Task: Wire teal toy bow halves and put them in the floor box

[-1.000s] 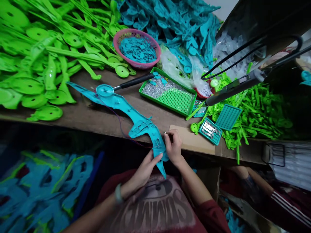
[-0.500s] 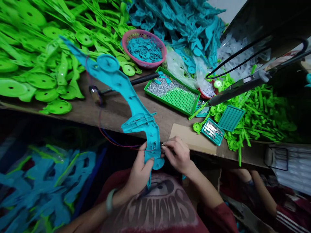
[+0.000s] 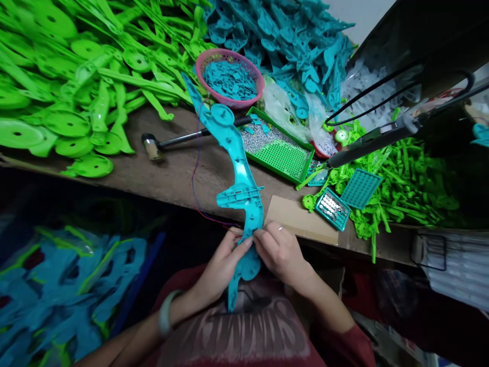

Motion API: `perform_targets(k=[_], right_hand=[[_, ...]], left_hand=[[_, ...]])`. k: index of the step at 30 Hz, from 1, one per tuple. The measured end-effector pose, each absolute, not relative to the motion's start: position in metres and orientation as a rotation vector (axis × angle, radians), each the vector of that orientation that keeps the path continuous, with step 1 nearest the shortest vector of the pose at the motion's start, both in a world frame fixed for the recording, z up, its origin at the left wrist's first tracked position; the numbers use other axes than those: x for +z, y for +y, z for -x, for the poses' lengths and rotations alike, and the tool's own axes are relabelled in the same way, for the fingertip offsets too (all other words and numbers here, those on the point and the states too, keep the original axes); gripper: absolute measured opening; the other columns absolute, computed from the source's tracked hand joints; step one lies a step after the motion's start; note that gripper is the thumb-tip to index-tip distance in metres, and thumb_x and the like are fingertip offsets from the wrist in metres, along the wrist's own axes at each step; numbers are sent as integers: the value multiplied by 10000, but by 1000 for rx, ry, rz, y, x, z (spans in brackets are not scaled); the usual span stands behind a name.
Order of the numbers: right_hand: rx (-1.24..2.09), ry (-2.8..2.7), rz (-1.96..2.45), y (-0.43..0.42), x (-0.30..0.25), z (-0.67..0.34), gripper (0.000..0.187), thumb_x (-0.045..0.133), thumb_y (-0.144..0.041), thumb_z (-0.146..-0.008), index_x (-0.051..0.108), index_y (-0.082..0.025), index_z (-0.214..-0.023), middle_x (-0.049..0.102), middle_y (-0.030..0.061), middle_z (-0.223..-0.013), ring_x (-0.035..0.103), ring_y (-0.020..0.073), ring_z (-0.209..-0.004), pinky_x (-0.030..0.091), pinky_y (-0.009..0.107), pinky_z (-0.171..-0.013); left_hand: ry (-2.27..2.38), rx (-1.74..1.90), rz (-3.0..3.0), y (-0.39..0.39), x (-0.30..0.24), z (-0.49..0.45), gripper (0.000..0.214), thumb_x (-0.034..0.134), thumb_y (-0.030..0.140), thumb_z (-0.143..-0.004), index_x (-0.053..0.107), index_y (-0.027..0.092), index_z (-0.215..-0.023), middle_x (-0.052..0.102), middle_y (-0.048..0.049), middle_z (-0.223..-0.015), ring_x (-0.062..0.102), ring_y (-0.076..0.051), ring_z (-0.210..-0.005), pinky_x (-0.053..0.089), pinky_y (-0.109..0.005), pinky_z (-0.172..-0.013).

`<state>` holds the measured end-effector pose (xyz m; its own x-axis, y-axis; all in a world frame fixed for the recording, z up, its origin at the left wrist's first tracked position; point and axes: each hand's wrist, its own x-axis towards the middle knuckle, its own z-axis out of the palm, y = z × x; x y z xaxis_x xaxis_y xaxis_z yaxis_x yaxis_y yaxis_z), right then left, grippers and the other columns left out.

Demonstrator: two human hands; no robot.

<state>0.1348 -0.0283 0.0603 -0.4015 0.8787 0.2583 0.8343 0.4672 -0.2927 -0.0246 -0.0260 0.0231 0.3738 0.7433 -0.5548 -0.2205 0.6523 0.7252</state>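
A long, curved teal plastic shell (image 3: 244,171) slants from the table's edge down to my lap, its open inner side with ribs and posts facing up. My left hand (image 3: 219,267) is closed round its lower part, thumb on top. My right hand (image 3: 280,250) is closed in a pinch at the shell's right edge, its fingertips touching the inside near my left thumb. What sits between those fingertips is hidden. Thin red and blue wires (image 3: 194,191) loop left of the shell and run to my left fingers.
A hammer (image 3: 152,148) lies behind the shell. Beyond are a pink basket (image 3: 261,84) of teal pieces, a green tray (image 3: 281,177) of screws and a teal box (image 3: 333,210) of metal discs. Heaps of green shells (image 3: 69,125) and teal shells (image 3: 282,35) cover the back; a soldering-iron-like tool (image 3: 367,142) hangs at right.
The shell has swung to the right and become steeper, its top end moving off the green heap. My right fingers have moved from beside the shell onto its inner side. The wires shifted right.
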Motion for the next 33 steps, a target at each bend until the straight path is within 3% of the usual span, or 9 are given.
perform_targets(k=[3,6,8,10,13,15,23,33], right_hand=[[258,-2326,1448,-32,63,-135,232,405,-207,-1021,592,-178,-886,531,40,-746,489,174,-679,406,294,-602],[373,-2305,1453,-36,69,-138,222,409,-211,-1024,605,-163,-931,553,51,-777,506,172,-698,444,291,-624],[515,-2244,1457,-39,75,-141,194,427,-208,-1021,612,-152,-1044,575,68,-844,542,173,-761,490,292,-678],[634,-2133,1457,-44,82,-144,233,442,-181,-1013,579,-163,-1200,589,83,-926,577,174,-846,528,297,-744],[621,-1972,1442,-49,89,-147,345,460,-114,-987,519,-204,-1315,611,87,-977,605,179,-910,553,313,-785],[531,-1903,1426,-50,88,-146,326,486,-89,-965,539,-213,-1262,626,80,-945,611,184,-877,555,327,-760],[312,-1895,1457,-41,70,-131,165,521,-89,-938,573,-183,-1063,625,97,-892,602,195,-818,555,324,-705],[33,-2069,1413,-45,62,-134,198,534,-119,-920,635,-135,-1089,680,137,-986,602,189,-781,554,316,-684]], left_hand=[[931,641,-524,-26,22,25,417,703,512,-832,551,239,-1109,662,-12,-972,635,-199,-883,518,-281,-781],[880,659,-608,-28,24,26,509,624,494,-905,509,270,-1348,627,-53,-1260,585,-240,-1168,465,-333,-1014],[870,675,-631,-27,26,26,550,610,498,-911,506,265,-1398,593,-59,-1347,516,-267,-1286,398,-357,-1111],[873,686,-632,-23,30,26,575,605,520,-906,512,255,-1408,602,-64,-1347,526,-287,-1280,413,-376,-1109],[891,671,-666,-17,36,25,599,595,565,-894,536,228,-1386,662,-86,-1250,618,-305,-1143,528,-383,-969],[926,666,-706,-14,39,23,598,597,588,-882,570,207,-1342,689,-91,-1189,644,-303,-1082,553,-369,-912],[992,719,-812,-13,36,17,502,564,567,-903,612,206,-1248,652,-76,-1256,569,-276,-1214,401,-361,-1110],[1175,572,-817,-8,41,14,728,679,713,-717,586,214,-1238,655,-80,-1246,546,-313,-1251,428,-369,-1091]])
